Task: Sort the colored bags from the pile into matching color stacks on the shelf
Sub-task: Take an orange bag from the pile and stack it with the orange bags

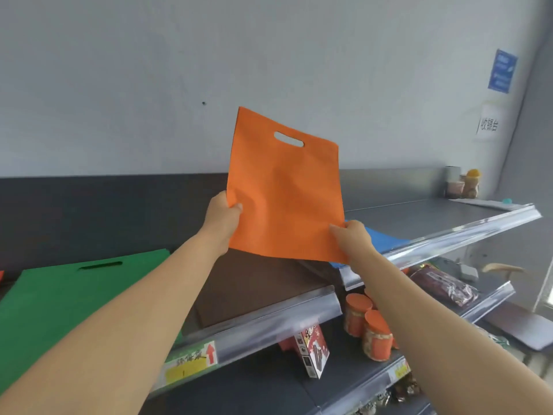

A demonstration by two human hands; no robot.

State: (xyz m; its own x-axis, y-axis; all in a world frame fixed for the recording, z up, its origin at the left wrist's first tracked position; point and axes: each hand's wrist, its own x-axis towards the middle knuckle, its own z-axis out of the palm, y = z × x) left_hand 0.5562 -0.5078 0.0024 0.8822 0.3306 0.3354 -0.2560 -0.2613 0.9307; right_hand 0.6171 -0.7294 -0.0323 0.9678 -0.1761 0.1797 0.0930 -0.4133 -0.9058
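Far to the left of the orange bag [284,190], the green bag [59,301] lies flat on the shelf [269,317], its handle slot turned toward the dark back panel; below and left of the orange bag, a yellow price label [191,362] with a red arrow sits in the shelf's clear front rail.

My left hand [223,218] grips the orange bag's lower left edge; the fingers are curled behind the fabric and the thumb presses on the front. Directly under the orange bag, the brown bag [254,289] lies flat on the shelf, just right of the green one. I hold the orange bag up off the shelf, nearly upright and tilted a little to the right, its cut-out handle at the top against the pale wall.

My right hand [354,236] pinches the orange bag's lower right corner; the fingers [338,228] close on the fabric from the front. Behind that corner, the blue bag [386,239] lies on the next shelf section, partly hidden by my hand. Below the orange bag's right side, on the lower shelf, stand a small printed carton [314,351] and jars with orange lids [374,333]; far to the right of the orange bag, at the shelf's end, a few containers [465,184] stand by the wall, with a blue notice [502,70] above them.
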